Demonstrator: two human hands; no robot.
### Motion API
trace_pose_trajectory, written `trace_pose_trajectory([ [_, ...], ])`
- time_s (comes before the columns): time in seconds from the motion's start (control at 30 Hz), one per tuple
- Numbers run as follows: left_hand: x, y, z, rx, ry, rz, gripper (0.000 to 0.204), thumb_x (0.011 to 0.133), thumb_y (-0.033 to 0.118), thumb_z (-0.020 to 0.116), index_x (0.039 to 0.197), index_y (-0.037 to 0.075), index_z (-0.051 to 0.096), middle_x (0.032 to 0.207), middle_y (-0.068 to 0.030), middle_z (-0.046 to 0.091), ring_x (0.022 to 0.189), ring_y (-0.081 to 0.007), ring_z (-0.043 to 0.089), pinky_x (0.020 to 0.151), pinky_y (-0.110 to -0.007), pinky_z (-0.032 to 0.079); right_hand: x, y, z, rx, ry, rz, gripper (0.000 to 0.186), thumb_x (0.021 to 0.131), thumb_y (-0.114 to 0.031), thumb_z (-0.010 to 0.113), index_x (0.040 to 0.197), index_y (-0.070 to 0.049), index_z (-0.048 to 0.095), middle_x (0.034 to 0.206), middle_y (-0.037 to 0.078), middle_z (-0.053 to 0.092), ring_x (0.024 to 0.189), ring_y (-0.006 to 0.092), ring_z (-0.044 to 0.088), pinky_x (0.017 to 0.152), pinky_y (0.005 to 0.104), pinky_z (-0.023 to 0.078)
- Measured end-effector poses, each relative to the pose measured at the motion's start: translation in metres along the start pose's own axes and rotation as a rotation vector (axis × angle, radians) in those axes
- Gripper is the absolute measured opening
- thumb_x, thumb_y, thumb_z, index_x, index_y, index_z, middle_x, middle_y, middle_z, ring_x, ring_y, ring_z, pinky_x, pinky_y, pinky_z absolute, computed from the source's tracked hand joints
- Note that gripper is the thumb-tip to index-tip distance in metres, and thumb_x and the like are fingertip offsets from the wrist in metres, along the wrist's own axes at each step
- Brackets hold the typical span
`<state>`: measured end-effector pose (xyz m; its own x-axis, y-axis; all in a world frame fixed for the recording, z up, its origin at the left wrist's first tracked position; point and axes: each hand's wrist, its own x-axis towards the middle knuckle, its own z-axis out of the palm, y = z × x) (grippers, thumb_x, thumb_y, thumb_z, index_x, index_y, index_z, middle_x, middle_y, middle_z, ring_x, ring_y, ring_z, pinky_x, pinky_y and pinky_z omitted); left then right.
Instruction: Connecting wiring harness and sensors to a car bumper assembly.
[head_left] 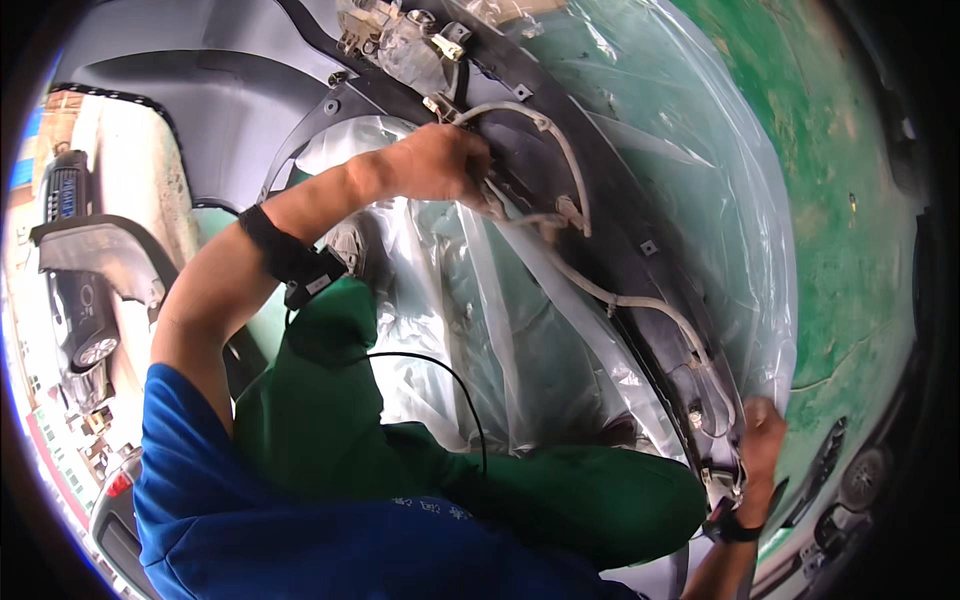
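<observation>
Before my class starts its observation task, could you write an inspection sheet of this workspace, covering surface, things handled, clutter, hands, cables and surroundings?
Surface: clear plastic sheeting on green floor.
Things handled: dark car bumper with beige wiring harness.
Clutter: gray fender-like panel at left.
Hands: left hand curled at the harness, exact grip unclear; right hand blurred, beside the bumper's lower-right end.
Cables: black cable looping between green trouser legs.
Surroundings: dark car at left.

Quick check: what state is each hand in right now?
Left hand: closed, seemingly pinching the grey wiring harness.
Right hand: blurred, beside the bumper cover; open or closed cannot be told.
</observation>
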<state>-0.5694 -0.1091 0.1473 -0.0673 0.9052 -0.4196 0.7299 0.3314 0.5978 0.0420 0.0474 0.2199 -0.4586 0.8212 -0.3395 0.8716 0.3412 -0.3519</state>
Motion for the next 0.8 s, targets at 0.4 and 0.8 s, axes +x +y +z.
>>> trace_pose_trajectory([
  [0.4, 0.02, -0.062, 0.006, -1.137, -0.291, 0.087, 0.021, 0.085, 0.004, 0.08, 0.101, 0.002, 0.067, 0.088, -0.0022, 0.07, 0.085, -0.01, 0.067, 0.076, -0.023, 0.053, 0.148, -0.395, 0.092, -0.107, -0.559, -0.107, 0.037, 0.099, -0.034, 0.06, 0.111, 0.0, 0.061, 0.095, 0.023, 0.072, 0.094, 0.0395, 0.07, 0.08, 0.0472, 0.054],
  [0.8, 0.014, -0.109, -0.008, -1.259, -0.485, 0.226, 0.032, 0.082, -0.001, 0.079, 0.111, 0.003, 0.065, 0.104, -0.0028, 0.067, 0.095, -0.0113, 0.062, 0.082, -0.028, 0.054, 0.169, -0.416, 0.169, 0.804, -0.432, 0.327, 0.017, 0.096, -0.018, 0.066, 0.095, -0.001, 0.065, 0.085, 0.004, 0.064, 0.082, 0.0112, 0.06, 0.076, 0.0264, 0.048],
])
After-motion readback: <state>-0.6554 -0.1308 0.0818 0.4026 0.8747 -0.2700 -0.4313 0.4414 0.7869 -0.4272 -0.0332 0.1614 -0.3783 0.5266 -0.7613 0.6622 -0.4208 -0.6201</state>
